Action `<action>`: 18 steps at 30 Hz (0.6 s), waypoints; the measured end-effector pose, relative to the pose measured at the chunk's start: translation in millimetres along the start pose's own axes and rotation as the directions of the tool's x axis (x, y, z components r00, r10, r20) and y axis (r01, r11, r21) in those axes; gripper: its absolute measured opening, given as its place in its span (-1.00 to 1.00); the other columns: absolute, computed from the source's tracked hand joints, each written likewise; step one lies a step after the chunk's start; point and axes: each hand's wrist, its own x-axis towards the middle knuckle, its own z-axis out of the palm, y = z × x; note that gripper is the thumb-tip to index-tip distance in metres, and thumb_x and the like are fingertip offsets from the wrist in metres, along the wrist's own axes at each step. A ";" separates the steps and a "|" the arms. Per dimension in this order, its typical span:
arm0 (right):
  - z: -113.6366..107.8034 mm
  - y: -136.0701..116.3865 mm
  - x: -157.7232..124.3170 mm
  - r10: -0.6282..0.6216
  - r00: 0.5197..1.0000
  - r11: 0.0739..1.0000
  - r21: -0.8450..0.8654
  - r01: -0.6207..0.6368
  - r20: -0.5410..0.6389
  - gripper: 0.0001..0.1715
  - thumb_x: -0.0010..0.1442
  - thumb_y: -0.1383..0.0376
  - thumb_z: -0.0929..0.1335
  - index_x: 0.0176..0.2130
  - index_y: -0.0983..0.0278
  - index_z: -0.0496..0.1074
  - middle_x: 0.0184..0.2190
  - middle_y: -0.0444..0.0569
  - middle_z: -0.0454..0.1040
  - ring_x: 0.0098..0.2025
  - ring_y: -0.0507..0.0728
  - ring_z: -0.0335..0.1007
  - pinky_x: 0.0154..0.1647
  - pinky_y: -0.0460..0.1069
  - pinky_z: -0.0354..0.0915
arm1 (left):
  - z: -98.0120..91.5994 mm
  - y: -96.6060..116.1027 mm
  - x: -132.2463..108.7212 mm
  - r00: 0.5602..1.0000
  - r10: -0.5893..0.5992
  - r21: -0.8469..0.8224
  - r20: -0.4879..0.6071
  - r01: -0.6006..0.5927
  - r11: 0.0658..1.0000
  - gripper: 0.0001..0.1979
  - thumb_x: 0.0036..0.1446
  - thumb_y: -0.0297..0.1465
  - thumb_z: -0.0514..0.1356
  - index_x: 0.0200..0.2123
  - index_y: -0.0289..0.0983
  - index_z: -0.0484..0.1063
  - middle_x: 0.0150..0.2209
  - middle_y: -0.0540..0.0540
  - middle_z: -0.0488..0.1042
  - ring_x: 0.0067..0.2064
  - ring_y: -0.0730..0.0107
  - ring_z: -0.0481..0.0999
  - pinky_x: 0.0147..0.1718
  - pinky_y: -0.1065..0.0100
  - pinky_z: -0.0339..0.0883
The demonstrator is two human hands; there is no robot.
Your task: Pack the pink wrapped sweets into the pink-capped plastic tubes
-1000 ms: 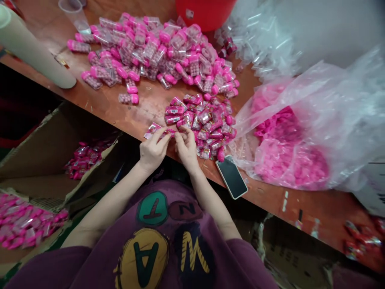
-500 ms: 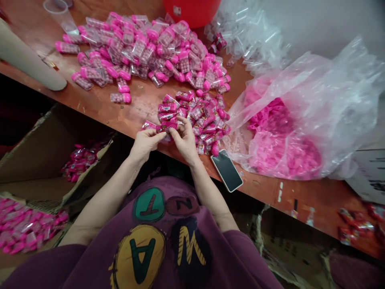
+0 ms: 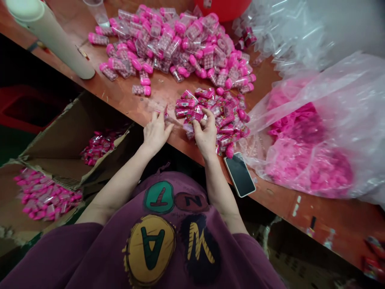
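Note:
My left hand [image 3: 157, 133] is at the table's front edge, its thumb spread away from the bent fingers. Small pink pieces of wrapping [image 3: 165, 110] show at its fingertips, partly hidden. My right hand [image 3: 207, 135] is at the near left side of a heap of shiny pink wrapped packets [image 3: 224, 116]. Its thumb and index finger are closed around a pink wrapped packet [image 3: 196, 114], whose lower part the hand covers. Behind lies a large heap of clear vials with pink caps [image 3: 168, 42], filled with small pink balls.
A phone [image 3: 240, 175] lies at the table edge right of my hands. A clear bag of pink pieces [image 3: 309, 164] is further right. A pale cylinder [image 3: 60, 44] and a plastic cup [image 3: 98, 14] are at the left. A cardboard box [image 3: 57, 144] stands below.
My hands have parted from the pink packet they held together. The right hand is now at the heap; the left has drawn apart from it with its thumb spread. The view has shifted left.

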 end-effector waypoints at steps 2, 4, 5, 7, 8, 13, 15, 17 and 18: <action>-0.8 1.3 -2.5 -0.001 1.000 1.000 -0.016 0.001 -0.017 -0.53 0.35 0.26 0.34 0.21 0.17 0.23 -0.50 -0.28 0.34 -0.53 0.00 0.30 -0.43 -0.07 0.41 | -3.0 -0.1 1.6 1.000 0.010 0.097 -0.006 -0.010 0.995 -0.59 0.31 -0.27 0.18 0.15 -0.30 0.50 0.08 -0.31 0.48 -0.06 0.01 0.57 -0.10 0.15 0.41; -3.0 2.1 -5.7 0.006 1.000 1.000 -0.014 -0.006 -0.021 -0.54 0.35 0.26 0.34 0.20 0.16 0.24 -0.53 -0.29 0.30 -0.56 0.00 0.26 -0.47 -0.08 0.37 | -2.6 -4.3 5.4 0.999 0.053 0.095 -0.008 -0.052 0.994 -0.67 0.38 -0.30 0.07 -0.02 -0.30 0.58 0.00 -0.27 0.52 -0.09 0.07 0.57 -0.07 0.16 0.39; -4.3 1.9 -7.7 0.008 1.000 1.000 -0.014 -0.008 -0.014 -0.54 0.36 0.25 0.34 0.20 0.16 0.25 -0.53 -0.29 0.30 -0.57 0.00 0.25 -0.49 -0.08 0.36 | -1.3 -8.1 8.5 0.996 0.084 0.076 -0.013 -0.083 0.994 -0.68 0.38 -0.32 0.06 -0.14 -0.29 0.60 -0.06 -0.25 0.54 -0.11 0.10 0.57 -0.07 0.17 0.39; -7.0 -0.6 -12.7 0.003 1.000 0.999 -0.038 -0.003 0.015 -0.57 0.37 0.25 0.33 0.20 0.17 0.28 -0.53 -0.29 0.30 -0.56 0.00 0.27 -0.46 -0.07 0.37 | 2.3 -17.2 16.7 0.994 0.111 -0.002 -0.021 -0.112 0.994 -0.71 0.34 -0.32 0.12 -0.32 -0.29 0.59 -0.20 -0.19 0.55 -0.20 0.16 0.56 -0.10 0.20 0.38; -8.1 -2.5 -16.0 0.000 0.999 0.998 -0.061 0.002 0.032 -0.59 0.37 0.25 0.33 0.19 0.18 0.30 -0.53 -0.28 0.31 -0.55 0.00 0.29 -0.43 -0.07 0.39 | 4.0 -21.6 21.4 0.996 0.089 -0.058 -0.027 -0.090 0.994 -0.75 0.30 -0.31 0.17 -0.34 -0.29 0.58 -0.29 -0.16 0.54 -0.26 0.19 0.54 -0.14 0.21 0.39; -12.5 -7.6 -42.3 0.025 0.992 0.993 -0.115 -0.011 0.122 -0.64 0.37 0.22 0.33 0.13 0.20 0.41 -0.29 -0.11 0.61 -0.28 0.08 0.58 -0.16 -0.01 0.51 | 5.4 -33.6 39.4 0.982 -0.098 -0.210 -0.159 0.063 0.976 -0.57 -0.01 -0.35 0.44 -0.05 -0.32 0.53 -0.33 -0.05 0.53 -0.29 0.24 0.53 -0.15 0.22 0.41; -17.0 -3.4 -57.7 0.016 0.993 0.993 -0.116 -0.002 0.115 -0.64 0.38 0.21 0.32 0.13 0.19 0.43 -0.14 -0.04 0.65 -0.18 0.10 0.62 -0.08 0.01 0.52 | 2.7 -36.8 41.0 0.974 -0.097 -0.205 -0.204 0.054 0.977 -0.42 -0.06 -0.35 0.48 0.05 -0.32 0.47 -0.23 -0.09 0.55 -0.19 0.20 0.55 -0.05 0.19 0.41; -24.6 3.5 -74.9 -0.004 0.997 0.990 -0.144 0.015 0.078 -0.65 0.38 0.22 0.32 0.12 0.20 0.45 -0.10 0.00 0.65 -0.19 0.10 0.62 -0.07 0.02 0.53 | -0.8 -41.3 40.0 0.966 -0.100 -0.207 -0.240 0.049 0.977 -0.38 0.00 -0.31 0.45 0.13 -0.32 0.43 -0.13 -0.15 0.54 -0.11 0.17 0.56 0.03 0.15 0.40; -29.5 7.2 -83.7 -0.010 0.999 0.987 -0.161 0.018 0.051 -0.65 0.38 0.22 0.32 0.12 0.21 0.47 -0.10 0.01 0.65 -0.20 0.10 0.62 -0.08 0.02 0.53 | -2.8 -43.4 39.0 0.959 -0.098 -0.202 -0.266 0.044 0.978 -0.40 0.04 -0.29 0.43 0.15 -0.32 0.42 -0.09 -0.19 0.53 -0.07 0.15 0.55 0.07 0.13 0.39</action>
